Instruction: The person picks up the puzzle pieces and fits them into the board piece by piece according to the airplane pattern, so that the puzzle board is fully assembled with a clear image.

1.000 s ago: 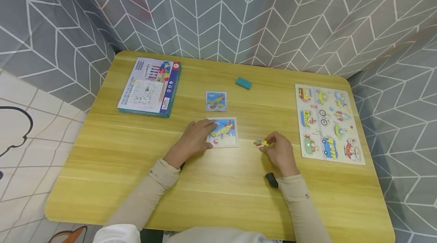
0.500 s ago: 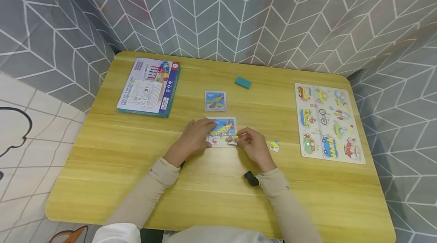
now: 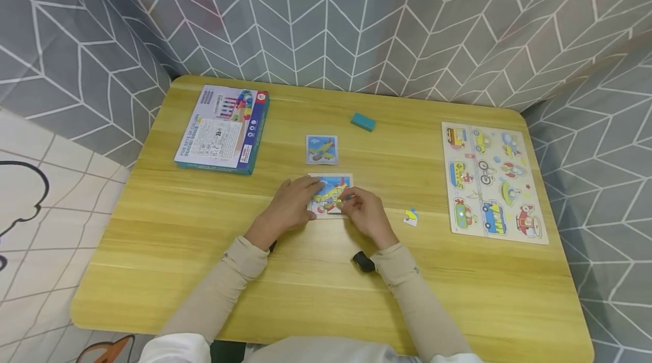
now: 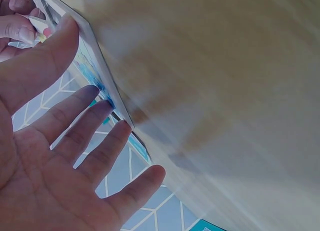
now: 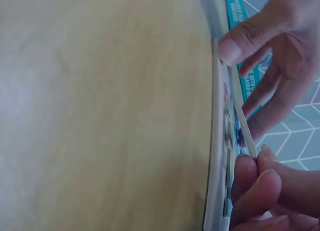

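Observation:
A small square jigsaw tray (image 3: 336, 175) with an airplane picture lies on the table in front of the person. The left hand (image 3: 290, 204) rests on its left side, thumb on the near edge and fingers spread fairly straight, as the left wrist view also shows. Over the lower right part of the tray, the right hand (image 3: 368, 214) pinches a puzzle piece (image 5: 246, 128) between thumb and fingertips. In the right wrist view that piece is tilted above the tray. Another puzzle piece (image 3: 410, 217), yellow, blue and white, lies to the right of the right hand.
An airplane picture card (image 3: 322, 150) lies just beyond the tray, and a teal block (image 3: 363, 122) farther back. At left is a bead-set box (image 3: 219, 128). A vehicle puzzle board (image 3: 496, 184) lies at right on the wooden table (image 3: 285, 306).
The right hand has moved left with the puzzle piece, from the table to over the tray's lower right. The other loose piece has come into view. The left hand has stayed on the tray.

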Demonstrator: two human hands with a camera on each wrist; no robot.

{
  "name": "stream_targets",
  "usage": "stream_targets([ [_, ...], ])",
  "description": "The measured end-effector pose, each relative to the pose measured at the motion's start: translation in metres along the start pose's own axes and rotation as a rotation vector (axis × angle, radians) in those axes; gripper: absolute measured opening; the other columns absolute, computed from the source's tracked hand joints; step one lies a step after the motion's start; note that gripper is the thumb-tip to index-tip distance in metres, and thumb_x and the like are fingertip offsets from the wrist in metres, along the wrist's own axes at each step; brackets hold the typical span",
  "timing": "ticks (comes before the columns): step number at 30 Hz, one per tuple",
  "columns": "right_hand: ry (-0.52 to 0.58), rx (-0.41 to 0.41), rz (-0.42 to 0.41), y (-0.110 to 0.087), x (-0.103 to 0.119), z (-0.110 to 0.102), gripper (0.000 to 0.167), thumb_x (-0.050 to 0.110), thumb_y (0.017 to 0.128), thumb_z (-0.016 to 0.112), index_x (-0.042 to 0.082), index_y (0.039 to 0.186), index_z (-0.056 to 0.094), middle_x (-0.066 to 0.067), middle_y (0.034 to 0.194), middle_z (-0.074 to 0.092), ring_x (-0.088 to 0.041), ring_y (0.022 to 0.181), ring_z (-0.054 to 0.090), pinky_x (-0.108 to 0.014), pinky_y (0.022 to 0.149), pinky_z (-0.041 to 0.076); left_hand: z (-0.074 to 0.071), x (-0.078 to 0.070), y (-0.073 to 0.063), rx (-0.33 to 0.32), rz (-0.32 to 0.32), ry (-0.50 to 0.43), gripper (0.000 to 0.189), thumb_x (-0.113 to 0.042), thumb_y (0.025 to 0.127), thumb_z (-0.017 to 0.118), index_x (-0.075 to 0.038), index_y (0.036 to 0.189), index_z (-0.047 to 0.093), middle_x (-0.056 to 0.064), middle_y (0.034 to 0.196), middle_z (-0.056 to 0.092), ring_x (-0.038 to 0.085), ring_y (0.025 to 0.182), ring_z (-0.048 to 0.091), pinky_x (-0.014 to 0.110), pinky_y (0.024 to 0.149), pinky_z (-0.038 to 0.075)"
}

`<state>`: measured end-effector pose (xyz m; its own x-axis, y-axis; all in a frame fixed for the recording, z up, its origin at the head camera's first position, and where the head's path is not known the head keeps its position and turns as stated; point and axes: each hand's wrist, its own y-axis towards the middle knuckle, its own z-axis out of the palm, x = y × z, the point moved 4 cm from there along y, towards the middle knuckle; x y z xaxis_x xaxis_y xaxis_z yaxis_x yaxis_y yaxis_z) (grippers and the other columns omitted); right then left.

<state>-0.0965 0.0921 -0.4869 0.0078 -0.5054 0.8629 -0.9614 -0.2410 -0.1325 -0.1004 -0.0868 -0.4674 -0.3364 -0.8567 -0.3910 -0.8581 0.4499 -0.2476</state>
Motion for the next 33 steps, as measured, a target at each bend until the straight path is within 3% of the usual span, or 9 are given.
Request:
stream_targets([
  [6, -0.002, 0.019, 0.022, 0.0, 0.003, 0.006, 0.009, 0.007, 0.09, 0.075, 0.004, 0.098, 0.07, -0.003, 0.07, 0.068, -0.014, 0.054, 0.06, -0.027, 0.053, 0.049, 0.0, 0.0, -0.001, -0.01, 0.003, -0.002, 0.074, -0.02, 0.084, 0.082, -0.006, 0.149, 0.048, 0.012, 0.154, 0.042, 0.03, 0.145, 0.032, 0.062, 0.115, 0.023],
  [11, -0.088, -0.007, 0.026, 0.001, 0.006, 0.008, 0.008, 0.008, 0.089, 0.075, 0.006, 0.095, 0.071, 0.0, 0.069, 0.066, -0.013, 0.057, 0.057, -0.028, 0.054, 0.046, 0.001, 0.0, -0.001, -0.014, 0.008, -0.017, 0.072, -0.018, 0.084, 0.082, -0.007, 0.147, 0.05, 0.012, 0.154, 0.043, 0.031, 0.145, 0.032, 0.064, 0.114, 0.023],
  [19, -0.197, 0.017, 0.018, 0.002, 0.011, 0.009, 0.01, 0.01, 0.092, 0.073, 0.004, 0.097, 0.067, 0.0, 0.068, 0.061, -0.014, 0.054, 0.051, -0.027, 0.051, 0.043, 0.002, 0.001, 0.0, -0.022, 0.018, -0.026, 0.071, -0.017, 0.083, 0.084, -0.013, 0.146, 0.053, 0.012, 0.153, 0.044, 0.033, 0.144, 0.033, 0.066, 0.113, 0.023],
  [33, -0.248, -0.015, 0.049, 0.002, 0.014, 0.011, 0.016, 0.013, 0.089, 0.077, 0.004, 0.084, 0.065, -0.002, 0.068, 0.061, -0.015, 0.059, 0.054, -0.027, 0.053, 0.045, 0.002, -0.002, 0.001, -0.001, 0.026, -0.004, 0.066, -0.015, 0.084, 0.082, -0.017, 0.144, 0.056, 0.013, 0.155, 0.041, 0.039, 0.145, 0.03, 0.064, 0.115, 0.019],
])
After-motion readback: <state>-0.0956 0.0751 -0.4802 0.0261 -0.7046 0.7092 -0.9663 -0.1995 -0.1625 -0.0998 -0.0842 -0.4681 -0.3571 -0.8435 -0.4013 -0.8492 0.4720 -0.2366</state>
